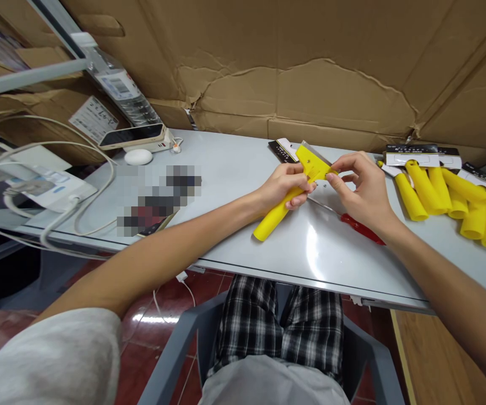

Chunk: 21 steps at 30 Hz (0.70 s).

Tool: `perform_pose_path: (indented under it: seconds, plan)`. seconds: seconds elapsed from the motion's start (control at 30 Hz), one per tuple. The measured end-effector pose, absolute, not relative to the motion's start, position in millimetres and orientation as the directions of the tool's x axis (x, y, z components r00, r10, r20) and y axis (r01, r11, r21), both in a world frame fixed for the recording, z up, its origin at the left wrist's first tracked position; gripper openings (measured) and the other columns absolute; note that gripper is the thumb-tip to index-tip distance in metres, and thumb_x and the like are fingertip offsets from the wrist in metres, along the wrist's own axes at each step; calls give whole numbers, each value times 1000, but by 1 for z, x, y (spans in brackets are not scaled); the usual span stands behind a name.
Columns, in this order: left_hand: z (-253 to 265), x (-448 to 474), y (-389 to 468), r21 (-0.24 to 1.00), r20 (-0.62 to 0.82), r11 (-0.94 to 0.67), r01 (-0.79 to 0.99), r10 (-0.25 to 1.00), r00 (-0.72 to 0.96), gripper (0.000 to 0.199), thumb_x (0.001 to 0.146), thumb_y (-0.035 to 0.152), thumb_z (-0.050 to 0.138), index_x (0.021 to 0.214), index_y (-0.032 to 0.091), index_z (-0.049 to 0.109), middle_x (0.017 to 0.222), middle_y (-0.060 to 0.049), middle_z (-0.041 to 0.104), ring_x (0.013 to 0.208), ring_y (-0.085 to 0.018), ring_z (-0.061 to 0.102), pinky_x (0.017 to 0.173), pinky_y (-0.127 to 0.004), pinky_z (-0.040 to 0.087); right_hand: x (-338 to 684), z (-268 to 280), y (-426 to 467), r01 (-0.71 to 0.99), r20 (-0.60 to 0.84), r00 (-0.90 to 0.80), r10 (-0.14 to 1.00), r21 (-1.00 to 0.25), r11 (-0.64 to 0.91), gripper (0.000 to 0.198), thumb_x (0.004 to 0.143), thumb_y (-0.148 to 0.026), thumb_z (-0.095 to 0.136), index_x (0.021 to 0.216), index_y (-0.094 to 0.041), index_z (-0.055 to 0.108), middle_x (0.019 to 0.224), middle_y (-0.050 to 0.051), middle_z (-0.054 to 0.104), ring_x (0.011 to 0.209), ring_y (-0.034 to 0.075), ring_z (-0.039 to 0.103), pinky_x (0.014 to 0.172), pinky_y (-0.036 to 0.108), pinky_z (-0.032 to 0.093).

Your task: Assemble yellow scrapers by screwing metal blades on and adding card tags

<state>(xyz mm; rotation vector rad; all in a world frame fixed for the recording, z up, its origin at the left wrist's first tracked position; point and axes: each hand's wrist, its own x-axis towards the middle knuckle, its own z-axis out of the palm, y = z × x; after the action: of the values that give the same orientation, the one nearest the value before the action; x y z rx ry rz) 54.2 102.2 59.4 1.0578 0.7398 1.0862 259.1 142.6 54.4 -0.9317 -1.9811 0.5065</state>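
A yellow scraper [310, 163] with a long round handle and a metal blade edge is held just above the table. My left hand [287, 183] is closed around it where the handle meets the head. With thumb and forefinger pinched together, my right hand [361, 185] grips the right corner of the scraper's head; anything small between those fingertips is hidden. A screwdriver with a red handle [361, 228] lies on the table below my right hand, its shaft pointing toward the scraper. Tiny dark bits, perhaps screws, lie under the scraper's head.
Several yellow scrapers [428, 188] with black-and-white packaging lie at the right. One black card [283, 149] is behind the held scraper. To the left are a phone [133, 135], a white oval case [138, 157], cables and a power strip [57, 183]. Cardboard [302, 95] stands behind the table.
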Motion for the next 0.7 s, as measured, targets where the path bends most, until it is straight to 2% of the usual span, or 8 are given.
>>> perform_pose_path:
  seconds: [0.13, 0.3, 0.53, 0.6, 0.7]
  plan:
    - [60, 54, 102, 943, 35, 76, -325, 945, 324, 13, 65, 15, 68, 75, 13, 60, 74, 0, 63, 38, -3, 48, 33, -20, 28, 258, 54, 141, 400, 531, -328, 781, -671, 625, 29, 92, -43, 68, 103, -17, 66, 117, 10, 64, 105, 12, 62, 81, 24, 58]
    - [62, 54, 101, 943, 13, 97, -319, 945, 326, 18, 63, 15, 68, 78, 14, 60, 72, 1, 63, 37, -4, 47, 32, -20, 26, 257, 54, 140, 388, 516, -312, 798, -698, 602, 32, 90, -45, 69, 104, -17, 65, 118, 9, 65, 104, 11, 63, 82, 23, 58]
    - [61, 49, 108, 932, 2, 101, -349, 959, 284, 16, 64, 15, 67, 76, 15, 56, 72, 0, 63, 36, -3, 44, 32, -19, 25, 264, 53, 153, 408, 501, -266, 823, -715, 568, 43, 98, -60, 58, 108, -18, 64, 115, 10, 67, 98, 10, 65, 75, 21, 53]
    - [62, 45, 113, 929, 17, 70, -364, 973, 232, 16, 64, 14, 66, 75, 16, 55, 71, 0, 63, 35, -3, 43, 32, -19, 25, 268, 57, 156, 463, 492, -283, 823, -681, 567, 46, 97, -63, 59, 104, -17, 65, 110, 10, 68, 93, 11, 64, 74, 23, 50]
    - [66, 36, 121, 917, 50, 17, -398, 986, 157, 14, 64, 13, 66, 74, 15, 55, 70, 1, 61, 36, -1, 42, 32, -17, 25, 274, 66, 154, 594, 336, -521, 785, -518, 616, 49, 93, -64, 63, 94, -15, 69, 98, 9, 69, 84, 11, 60, 74, 25, 45]
